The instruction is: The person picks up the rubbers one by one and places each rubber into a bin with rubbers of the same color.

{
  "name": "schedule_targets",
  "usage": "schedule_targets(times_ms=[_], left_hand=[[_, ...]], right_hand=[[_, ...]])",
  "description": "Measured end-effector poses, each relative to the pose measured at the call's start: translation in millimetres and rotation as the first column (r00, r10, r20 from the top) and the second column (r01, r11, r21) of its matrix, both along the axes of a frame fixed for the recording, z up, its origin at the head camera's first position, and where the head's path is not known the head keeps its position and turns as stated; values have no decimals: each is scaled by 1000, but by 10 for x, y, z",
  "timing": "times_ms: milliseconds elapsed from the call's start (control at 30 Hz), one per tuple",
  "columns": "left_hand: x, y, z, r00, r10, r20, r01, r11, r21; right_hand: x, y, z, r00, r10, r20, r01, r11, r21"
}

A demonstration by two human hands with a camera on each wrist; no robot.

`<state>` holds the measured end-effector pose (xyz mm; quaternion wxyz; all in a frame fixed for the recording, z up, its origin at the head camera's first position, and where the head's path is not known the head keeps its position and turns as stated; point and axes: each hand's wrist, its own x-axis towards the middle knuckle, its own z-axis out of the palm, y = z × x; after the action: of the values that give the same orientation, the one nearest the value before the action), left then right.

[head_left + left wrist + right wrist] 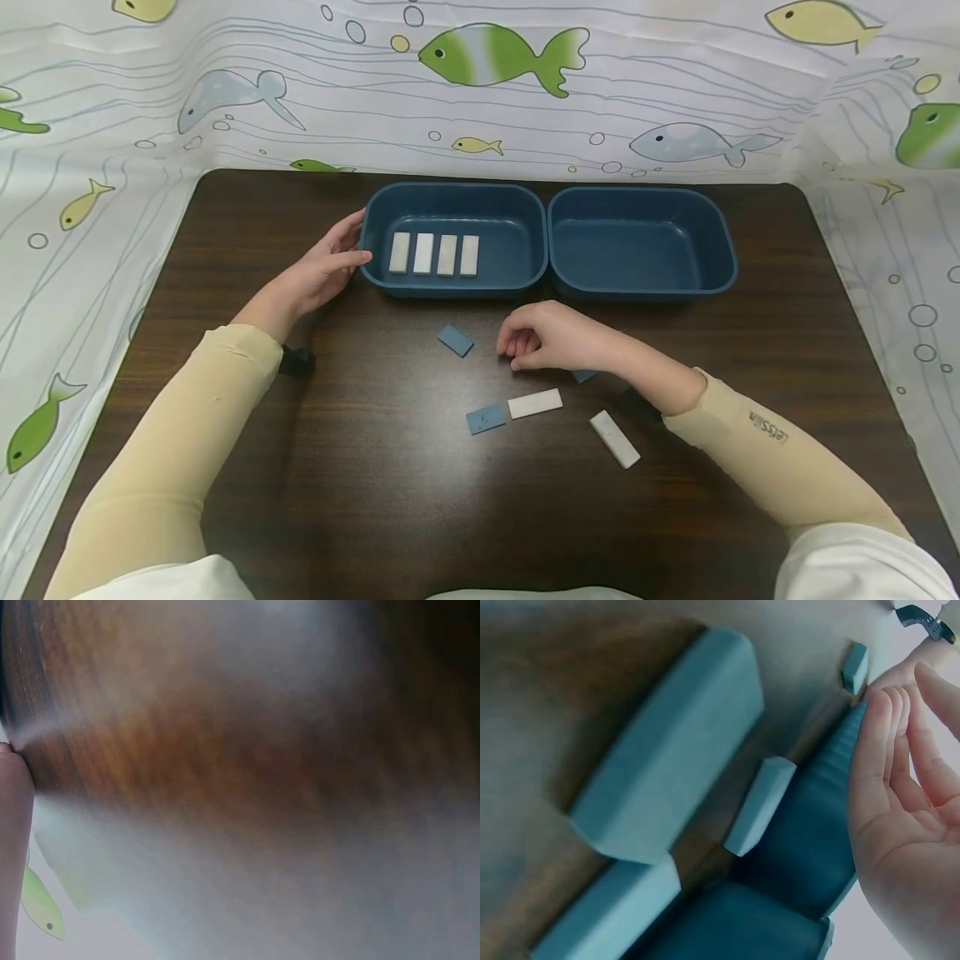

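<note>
My left hand (324,265) rests against the left end of the left blue bin (454,292), its thumb at the rim and its other fingers along the outside wall. Several white rectangular blocks (423,253) stand in a row inside that bin. My right hand (558,336) hovers over the table in front of the bins, fingers loosely bent and nothing between them. Left of it lies a blue block (455,340); another blue block (583,376) is partly hidden under the hand. Nearer me are a third blue block (486,418) and two white blocks, one flat (535,403), one slanted (615,439).
A second blue bin (643,293), with no blocks in it, adjoins the first on the right. Both stand at the back of the dark wooden table (360,492). A white curtain (360,125) printed with fish encloses the back and sides.
</note>
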<state>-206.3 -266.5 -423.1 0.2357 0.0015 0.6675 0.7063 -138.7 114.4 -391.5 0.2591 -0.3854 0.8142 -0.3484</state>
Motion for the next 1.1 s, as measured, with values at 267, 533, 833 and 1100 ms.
schedule_targets(times_ms=[267,533,833,1100], left_hand=[[10,-12,-3,1000,-1,-14,1,1000,12],[10,-19,-5,1000,-2,-15,2,1000,12],[8,-11,-12,1000,-12,-12,12,1000,5],[11,-11,-14,1000,-16,-12,16,1000,12]], right_hand=[[110,26,-65,998,44,38,-47,997,69],[169,25,-115,993,86,76,-94,989,116],[199,13,-174,989,139,47,-144,979,141],[235,-5,-203,984,176,-1,-173,970,171]])
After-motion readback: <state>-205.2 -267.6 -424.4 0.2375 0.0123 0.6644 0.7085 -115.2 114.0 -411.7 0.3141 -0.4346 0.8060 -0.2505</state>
